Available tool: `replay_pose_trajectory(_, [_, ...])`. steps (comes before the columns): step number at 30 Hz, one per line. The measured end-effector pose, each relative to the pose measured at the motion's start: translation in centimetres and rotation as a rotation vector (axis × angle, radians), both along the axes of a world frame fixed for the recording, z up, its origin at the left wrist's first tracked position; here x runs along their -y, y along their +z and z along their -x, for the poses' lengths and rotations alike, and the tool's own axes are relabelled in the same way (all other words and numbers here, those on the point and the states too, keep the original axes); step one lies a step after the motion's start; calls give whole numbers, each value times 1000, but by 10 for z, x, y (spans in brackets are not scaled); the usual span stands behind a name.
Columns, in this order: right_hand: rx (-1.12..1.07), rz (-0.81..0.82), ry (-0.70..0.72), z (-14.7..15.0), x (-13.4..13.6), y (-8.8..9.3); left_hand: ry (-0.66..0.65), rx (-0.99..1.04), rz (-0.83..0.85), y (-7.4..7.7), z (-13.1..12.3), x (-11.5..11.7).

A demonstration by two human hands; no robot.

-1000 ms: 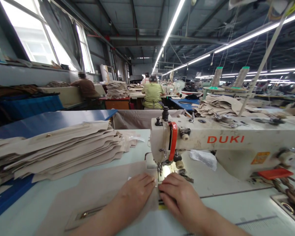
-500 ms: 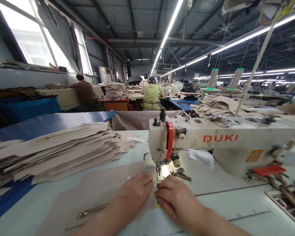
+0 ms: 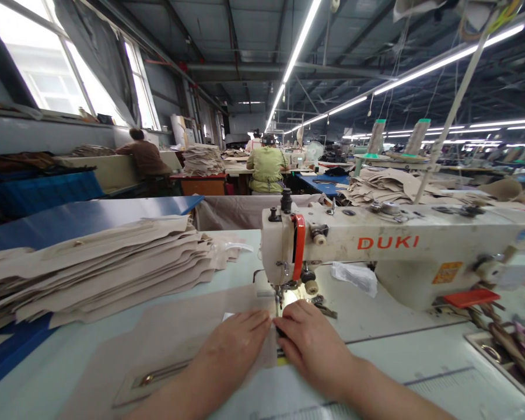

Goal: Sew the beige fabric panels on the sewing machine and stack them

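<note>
My left hand (image 3: 236,347) lies flat, fingers together, on a beige fabric piece (image 3: 170,344) with a zipper, pressing it down just left of the needle. My right hand (image 3: 310,341) lies flat on the fabric's right edge, fingertips close to the presser foot (image 3: 281,298), partly covering a small yellow label (image 3: 282,360). Both hands sit in front of the white DUKI sewing machine (image 3: 389,245). A small white tag (image 3: 227,317) peeks out by my left fingers.
A tall stack of cut beige pieces (image 3: 91,268) lies at the left on the pale table (image 3: 420,361). A crumpled white plastic bag (image 3: 354,275) sits behind the machine head. Other people (image 3: 266,166) sit at tables further back. Metal parts (image 3: 511,344) lie at the right.
Both hands have slid slightly forward toward the needle with the fabric. The view has shifted a little, so the machine sits further left.
</note>
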State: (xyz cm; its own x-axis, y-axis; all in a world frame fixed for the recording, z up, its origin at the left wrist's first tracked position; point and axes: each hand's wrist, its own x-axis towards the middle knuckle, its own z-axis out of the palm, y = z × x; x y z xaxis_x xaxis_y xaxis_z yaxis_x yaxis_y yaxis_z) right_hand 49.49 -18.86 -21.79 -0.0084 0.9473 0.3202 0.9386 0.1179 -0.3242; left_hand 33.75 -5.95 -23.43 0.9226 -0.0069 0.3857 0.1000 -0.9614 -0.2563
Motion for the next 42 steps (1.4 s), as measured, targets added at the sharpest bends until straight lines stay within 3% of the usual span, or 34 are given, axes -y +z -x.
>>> replay_pose_trajectory(8, [70,5,1,2,0,4,42,18,190,1,20,6])
replay_pose_trajectory(16, [129,-35,-36,-6,0,4,26,-66,126,5,1,4])
replay_pose_trajectory(21, [130,-29,-61,-10,0,4,8,-15,148,5,-8,3])
replay_pose_trajectory(42, [182,26,-126,-11,-4,4,24,-9,201,-7,-17,-7])
